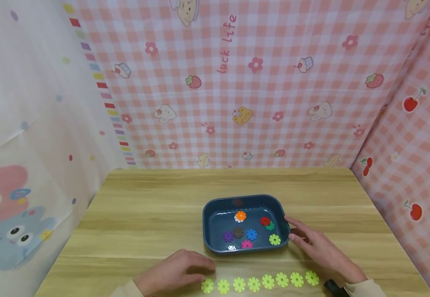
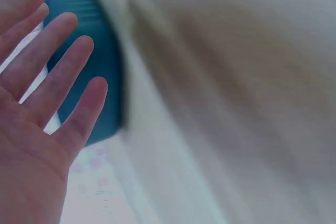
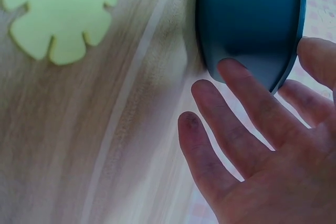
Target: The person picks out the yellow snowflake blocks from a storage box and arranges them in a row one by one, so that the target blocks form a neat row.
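Note:
My right hand (image 1: pixel 320 249) is at the right end of a dark blue rectangular tray (image 1: pixel 215 222). Its thumb and index fingertips touch the rim, and the other fingers extend loosely along the outside wall in the right wrist view. My left hand (image 1: pixel 179 268) hovers low over the table, fingers relaxed and holding nothing, just left of a row of yellow-green notched plastic discs (image 1: pixel 253 284). Its thumb tip comes close to the leftmost disc (image 1: pixel 207 286). Inside the tray lie loose notched discs, among them orange (image 1: pixel 240 215), purple (image 1: pixel 228 236), blue (image 1: pixel 251 234) and yellow-green (image 1: pixel 274 239).
The wood-grain table (image 1: pixel 155 214) carries the tray at its middle, with the disc row along the near side. A pink checked cloth (image 1: pixel 215 95) hangs behind, and more cloth closes off both sides. A black strap (image 1: pixel 335 288) is on the right wrist.

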### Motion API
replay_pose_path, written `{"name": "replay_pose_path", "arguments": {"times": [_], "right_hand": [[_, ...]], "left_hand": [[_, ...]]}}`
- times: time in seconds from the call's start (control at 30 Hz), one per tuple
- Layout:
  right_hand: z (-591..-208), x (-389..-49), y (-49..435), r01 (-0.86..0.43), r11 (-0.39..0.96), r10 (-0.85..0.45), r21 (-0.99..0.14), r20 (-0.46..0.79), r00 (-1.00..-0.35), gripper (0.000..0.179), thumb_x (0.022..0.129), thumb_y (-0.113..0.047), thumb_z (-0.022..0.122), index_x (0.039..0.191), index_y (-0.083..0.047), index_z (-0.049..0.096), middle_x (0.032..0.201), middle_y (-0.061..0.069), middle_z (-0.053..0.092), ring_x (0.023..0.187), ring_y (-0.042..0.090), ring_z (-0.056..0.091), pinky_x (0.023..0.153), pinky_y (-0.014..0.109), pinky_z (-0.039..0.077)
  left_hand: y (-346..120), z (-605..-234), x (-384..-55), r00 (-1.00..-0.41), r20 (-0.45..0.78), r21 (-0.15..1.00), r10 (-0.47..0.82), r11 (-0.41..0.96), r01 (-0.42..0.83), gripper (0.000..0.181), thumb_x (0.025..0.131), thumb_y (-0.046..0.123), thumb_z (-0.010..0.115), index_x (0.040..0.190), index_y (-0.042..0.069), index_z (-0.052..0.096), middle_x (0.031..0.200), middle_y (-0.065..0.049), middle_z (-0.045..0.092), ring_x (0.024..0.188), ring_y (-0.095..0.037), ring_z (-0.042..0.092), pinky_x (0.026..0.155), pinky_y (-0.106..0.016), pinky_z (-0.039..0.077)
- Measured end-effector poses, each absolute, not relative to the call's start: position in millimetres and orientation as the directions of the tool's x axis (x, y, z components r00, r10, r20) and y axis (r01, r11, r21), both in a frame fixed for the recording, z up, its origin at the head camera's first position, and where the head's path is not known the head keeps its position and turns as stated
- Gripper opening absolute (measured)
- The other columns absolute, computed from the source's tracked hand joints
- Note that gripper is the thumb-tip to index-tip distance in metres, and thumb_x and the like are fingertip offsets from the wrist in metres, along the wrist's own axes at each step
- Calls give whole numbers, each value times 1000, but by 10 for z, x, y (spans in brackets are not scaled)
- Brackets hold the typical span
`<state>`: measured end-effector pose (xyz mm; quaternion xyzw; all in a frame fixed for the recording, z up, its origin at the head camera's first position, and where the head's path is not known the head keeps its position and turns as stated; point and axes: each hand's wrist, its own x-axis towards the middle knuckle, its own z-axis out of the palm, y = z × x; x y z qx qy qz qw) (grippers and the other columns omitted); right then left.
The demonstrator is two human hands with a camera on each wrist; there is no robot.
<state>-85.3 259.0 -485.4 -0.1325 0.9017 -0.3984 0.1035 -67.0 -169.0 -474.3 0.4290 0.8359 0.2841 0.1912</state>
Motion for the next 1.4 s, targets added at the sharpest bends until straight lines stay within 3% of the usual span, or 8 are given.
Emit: {"name": "replay_pose_path", "arguments": {"times": [0.2,0.37,0.63,1.0,1.23,1.4], "right_hand": [[-4850,-850,2602,-147,638,-334,-756,-100,-937,55,109,-37,53,160,-17,41,143,16,61,123,28,64,100,53,52],[-4854,-859,2608,-142,634,-331,-760,-100,-938,55,109,-37,52,160,-18,40,142,15,62,121,25,64,100,50,52],[-4857,-866,2604,-136,626,-328,-768,-101,-939,55,109,-35,53,160,-17,41,143,16,61,122,27,64,100,49,53],[-4896,-842,2618,-202,601,-331,-773,-11,-943,54,109,-32,55,157,-12,45,159,18,44,138,42,51,101,54,52],[-4889,-889,2608,-291,607,-356,-739,75,-932,55,109,-31,55,159,-13,42,163,15,39,143,44,44,101,58,51],[-4901,-989,2610,-322,641,-359,-697,99,-928,57,111,-36,50,161,-11,38,163,16,39,145,44,41,108,64,42]], "left_hand": [[-1552,-4581,-709,-592,118,620,797,407,671,26,103,12,65,127,9,74,123,2,74,114,-9,68,96,-30,56],[-1360,-4522,-747,-629,199,622,752,399,673,26,103,16,65,127,13,74,122,3,74,112,-10,68,94,-31,56],[-917,-4522,-875,-729,208,727,653,395,561,28,102,22,67,129,20,74,127,8,71,123,-12,63,106,-39,50],[-421,-4692,-1036,-793,232,786,563,372,493,33,100,23,70,133,19,71,134,5,68,127,-14,61,107,-38,49],[-179,-4675,-1126,-805,156,772,572,437,461,36,103,30,65,137,21,69,139,7,65,132,-12,57,114,-51,40],[-49,-4695,-1193,-792,147,772,593,431,466,37,103,27,65,138,14,68,135,5,67,125,-13,62,109,-38,47]]}}
